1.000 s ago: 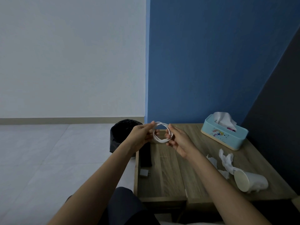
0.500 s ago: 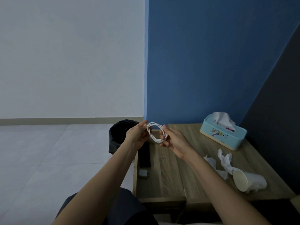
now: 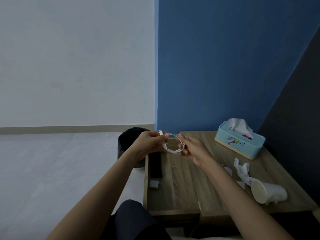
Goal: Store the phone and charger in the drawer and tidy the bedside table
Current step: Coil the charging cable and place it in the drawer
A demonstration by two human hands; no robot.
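Down below the grip, nearest of all, a knee in dark cloth (image 3: 133, 219) sits against the front edge of the wood-grain surface (image 3: 181, 191). Just under the grip there's a small grey boxy charger plug (image 3: 154, 184), then a flat black phone (image 3: 155, 165) right behind it, both lying along the left edge. Off to the right and lower, a smooth white paper cup (image 3: 266, 193) is tipped on its side, with scrunched white tissue (image 3: 241, 168) right beside its rim.

Now the grip itself: the left hand (image 3: 149, 144) and right hand (image 3: 194, 149) each pinch one side of a thin white cable (image 3: 173, 149) wound into a loose round coil. It's held up off the wood, plug tip poking out past the left fingers.

Further right sits a rounded teal tissue box (image 3: 240, 144) with soft tissue sticking out. Behind on the left is a black crinkly-lined bin (image 3: 128, 141).
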